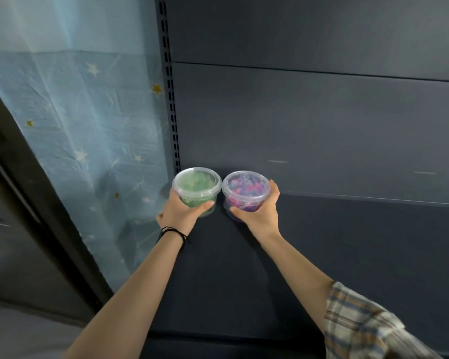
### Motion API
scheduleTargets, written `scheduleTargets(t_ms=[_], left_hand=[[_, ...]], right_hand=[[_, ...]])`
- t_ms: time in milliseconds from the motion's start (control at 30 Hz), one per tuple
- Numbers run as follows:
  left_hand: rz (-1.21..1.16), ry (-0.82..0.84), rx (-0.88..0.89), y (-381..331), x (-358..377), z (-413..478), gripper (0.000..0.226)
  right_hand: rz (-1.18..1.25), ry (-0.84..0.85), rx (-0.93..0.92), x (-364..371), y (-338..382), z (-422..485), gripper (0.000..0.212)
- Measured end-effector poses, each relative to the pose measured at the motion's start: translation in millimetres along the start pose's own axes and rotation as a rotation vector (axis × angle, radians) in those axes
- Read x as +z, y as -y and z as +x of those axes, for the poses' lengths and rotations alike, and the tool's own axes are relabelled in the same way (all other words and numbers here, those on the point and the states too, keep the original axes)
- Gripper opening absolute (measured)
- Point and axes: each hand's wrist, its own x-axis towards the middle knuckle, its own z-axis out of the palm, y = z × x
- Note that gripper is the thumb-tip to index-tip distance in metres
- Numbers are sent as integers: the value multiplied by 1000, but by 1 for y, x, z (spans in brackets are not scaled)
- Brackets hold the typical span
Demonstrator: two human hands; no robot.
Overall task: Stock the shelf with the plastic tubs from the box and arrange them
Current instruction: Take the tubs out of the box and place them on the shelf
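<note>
Most fingers [274, 190] hidden behind the green tub [196, 186] and pink tub [245, 187]; plaid sleeve [360, 325] partly off-frame.

Both arms reach forward and converge slightly, the forearms bare and nearly straight at the elbow. The left hand [183, 212] grips the green tub [196, 187] from below and from its left side, the thumb laid across the near wall under the lid rim and the fingers curled round the far side, out of sight. The right hand [261, 215] holds the pink-and-purple tub [245, 189] in mirror fashion, thumb across the near wall and fingers rising along the right side to the lid rim. A black cord band [173, 232] circles the left wrist. A plaid sleeve [360, 325] covers the right upper arm.
</note>
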Motion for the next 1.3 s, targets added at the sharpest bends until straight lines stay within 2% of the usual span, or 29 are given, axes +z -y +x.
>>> scheduleTargets(t_ms=[167, 300, 367, 467, 500, 567, 633, 700, 800, 967, 1167, 1300], left_hand=[[106, 46, 13, -4, -1, 7, 105], [34, 135, 18, 3, -4, 8, 109], [-54, 137, 15, 3, -8, 2, 96], [-158, 75, 4, -9, -12, -27, 54], [-190, 38, -7, -14, -11, -40, 48], [-226, -19, -17, -24, -5, -71, 59], [-243, -8, 11, -37, 9, -106, 63], [-237, 57, 63, -53, 31, -146, 53], [-211, 171, 154, -88, 74, -216, 43], [-205, 322, 289, -137, 154, -335, 43], [-69, 507, 414, -149, 258, -462, 30], [79, 687, 340, -128, 332, -513, 31]], right_hand=[[-52, -37, 32, 1, -1, 10, 118], [-87, -21, 31, -3, -1, 9, 123], [-64, 2, 42, -9, 1, 4, 125], [-11, -1, 85, -30, 4, -9, 118], [-12, -6, 92, -42, 4, -15, 112], [-24, -11, 96, -69, 5, -31, 97], [-32, -16, 89, -104, 5, -51, 82], [-36, -29, 68, -147, 5, -77, 74], [-79, -68, 38, -227, 1, -122, 70], [-212, -192, 62, -382, -23, -200, 59], [-296, -339, 270, -533, -88, -279, 38], [-359, -352, 463, -598, -153, -309, 27]])
